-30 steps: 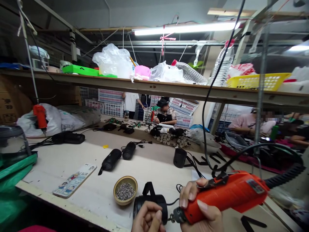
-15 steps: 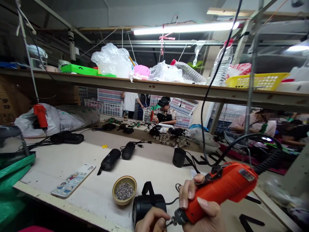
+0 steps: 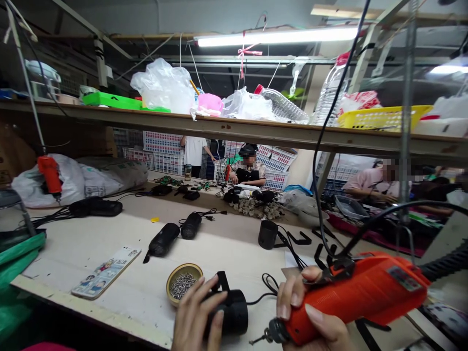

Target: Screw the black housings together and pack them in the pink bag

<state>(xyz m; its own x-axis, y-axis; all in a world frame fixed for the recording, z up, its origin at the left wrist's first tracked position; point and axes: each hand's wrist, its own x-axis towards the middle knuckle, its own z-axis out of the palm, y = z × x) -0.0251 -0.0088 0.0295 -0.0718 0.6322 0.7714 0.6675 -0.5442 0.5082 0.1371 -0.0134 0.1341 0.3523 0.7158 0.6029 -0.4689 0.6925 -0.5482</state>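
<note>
My right hand grips an orange electric screwdriver, its bit pointing left and down near the table's front edge. A black coiled cable runs from the tool's rear off to the right. My left hand rests with fingers spread on a black cylindrical lamp housing that lies on the white table. Just left of it stands a small bowl of screws, close to my left fingertips.
A phone lies at the front left. More black housings with cords are on the table's middle. Another orange screwdriver hangs at the left. A shelf with bags and baskets runs overhead. Other people work at the benches behind.
My left hand has moved up from under the housing's front and now lies spread over it. The screwdriver has shifted slightly right and away from the housing.
</note>
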